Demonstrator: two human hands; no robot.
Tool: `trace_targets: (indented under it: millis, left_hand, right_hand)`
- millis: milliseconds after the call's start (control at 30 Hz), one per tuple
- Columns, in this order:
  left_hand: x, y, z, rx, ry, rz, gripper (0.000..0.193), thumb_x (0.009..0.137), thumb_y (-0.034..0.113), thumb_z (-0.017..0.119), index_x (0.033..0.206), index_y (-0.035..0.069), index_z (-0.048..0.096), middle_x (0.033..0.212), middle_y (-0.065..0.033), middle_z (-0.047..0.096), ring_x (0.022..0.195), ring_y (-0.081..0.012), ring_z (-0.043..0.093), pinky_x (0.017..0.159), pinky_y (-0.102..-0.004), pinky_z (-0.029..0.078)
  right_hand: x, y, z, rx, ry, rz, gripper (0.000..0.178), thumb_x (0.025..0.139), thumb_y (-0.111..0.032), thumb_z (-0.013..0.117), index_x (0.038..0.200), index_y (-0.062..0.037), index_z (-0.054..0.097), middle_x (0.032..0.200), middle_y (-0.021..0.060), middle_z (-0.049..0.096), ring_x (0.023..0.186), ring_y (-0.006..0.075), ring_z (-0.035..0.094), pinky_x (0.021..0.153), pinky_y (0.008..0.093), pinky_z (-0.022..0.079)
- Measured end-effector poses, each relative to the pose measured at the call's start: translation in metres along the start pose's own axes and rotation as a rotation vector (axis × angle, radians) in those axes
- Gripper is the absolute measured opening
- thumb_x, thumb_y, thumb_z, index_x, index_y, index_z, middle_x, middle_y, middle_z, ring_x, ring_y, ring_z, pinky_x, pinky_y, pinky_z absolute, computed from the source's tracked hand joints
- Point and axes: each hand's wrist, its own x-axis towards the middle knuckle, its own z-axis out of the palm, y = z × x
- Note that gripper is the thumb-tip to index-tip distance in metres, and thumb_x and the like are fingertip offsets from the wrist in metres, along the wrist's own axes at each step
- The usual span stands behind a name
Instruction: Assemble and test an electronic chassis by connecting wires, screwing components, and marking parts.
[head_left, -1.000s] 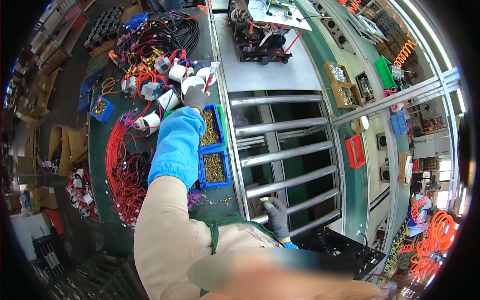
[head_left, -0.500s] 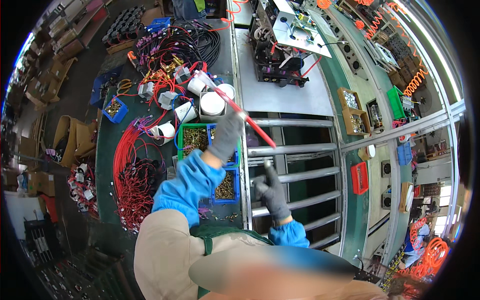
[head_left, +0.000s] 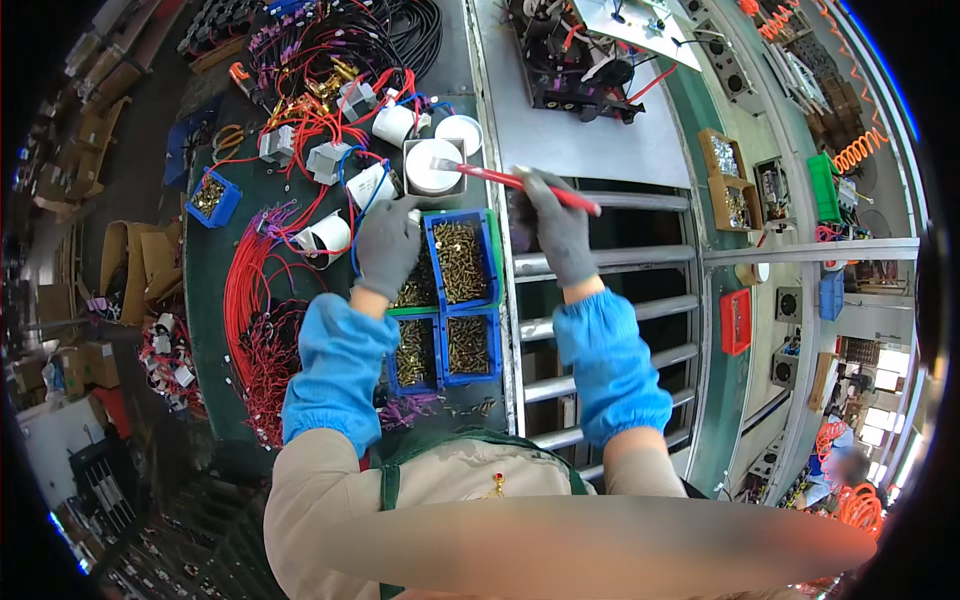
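Note:
A red-handled brush (head_left: 485,175) is in my right hand (head_left: 560,228), its fingers closed around the handle. The brush's flat pale tip lies over the white round tub (head_left: 432,168), which sits in a square grey holder (head_left: 462,186). My left hand (head_left: 388,243) is curled just below the holder's left side, thumb and fingers close together. Whatever it may hold is hidden. Beneath it are blue bins (head_left: 462,262) of small brass-coloured fittings, one standing inside a green tray (head_left: 492,225). A white lid-like disc (head_left: 460,133) lies behind the tub.
White cups (head_left: 325,235) and grey blocks (head_left: 328,162) lie among red wires on the left. A bundle of red cables (head_left: 245,310) hangs over the bench's left side. Metal rollers (head_left: 620,260) run along the right, below a machine assembly (head_left: 575,75) on a pale board.
The brush has passed from my left hand to my right, and its tip has come down onto the tub. My left hand has moved left. My right hand has moved up.

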Motion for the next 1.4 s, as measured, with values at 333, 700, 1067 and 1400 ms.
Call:
trace_targets:
  millis: [333, 700, 1067, 1400]
  left_hand:
    - [0.022, -0.053, 0.044, 0.137, -0.087, 0.144, 0.027, 0.077, 0.013, 0.056, 0.103, 0.010, 0.061, 0.116, -0.0116, 0.059, 0.105, -0.0276, 0.054, 0.090, -0.0382, 0.045]
    - [0.023, -0.037, 0.042, 0.087, -0.181, 0.026, 0.012, 0.080, 0.013, 0.053, 0.090, 0.010, 0.059, 0.104, -0.0099, 0.061, 0.100, -0.0277, 0.056, 0.083, -0.0391, 0.047]
    - [0.026, -0.038, 0.040, 0.052, -0.225, -0.062, 0.015, 0.081, 0.011, 0.051, 0.093, 0.010, 0.059, 0.100, -0.0125, 0.062, 0.097, -0.0319, 0.058, 0.081, -0.0431, 0.047]
    - [-0.040, 0.063, 0.016, -0.455, 0.047, 0.135, 0.026, 0.086, 0.015, 0.052, 0.106, 0.002, 0.061, 0.103, -0.0145, 0.063, 0.097, -0.0279, 0.059, 0.087, -0.0370, 0.044]
  right_hand:
    - [0.100, 0.059, 0.063, -0.302, 0.009, 0.253, 0.030, 0.081, -0.030, 0.062, 0.080, -0.0005, 0.065, 0.061, 0.0054, 0.058, 0.051, 0.0149, 0.056, 0.049, 0.0270, 0.046]
    - [0.089, 0.104, 0.006, 0.545, 0.001, 0.400, 0.024, 0.087, -0.021, 0.049, 0.094, 0.0009, 0.055, 0.070, 0.0113, 0.058, 0.055, 0.0170, 0.055, 0.047, 0.0259, 0.046]
    - [0.048, 0.108, 0.006, 0.919, 0.294, 0.387, 0.023, 0.087, -0.022, 0.052, 0.093, -0.0004, 0.057, 0.072, 0.0090, 0.060, 0.059, 0.0183, 0.060, 0.045, 0.0252, 0.048]
    - [-0.124, 0.008, -0.053, 1.028, -0.094, 0.013, 0.047, 0.085, -0.033, 0.059, 0.120, -0.0023, 0.049, 0.090, 0.0071, 0.056, 0.076, 0.0115, 0.052, 0.062, 0.0253, 0.046]
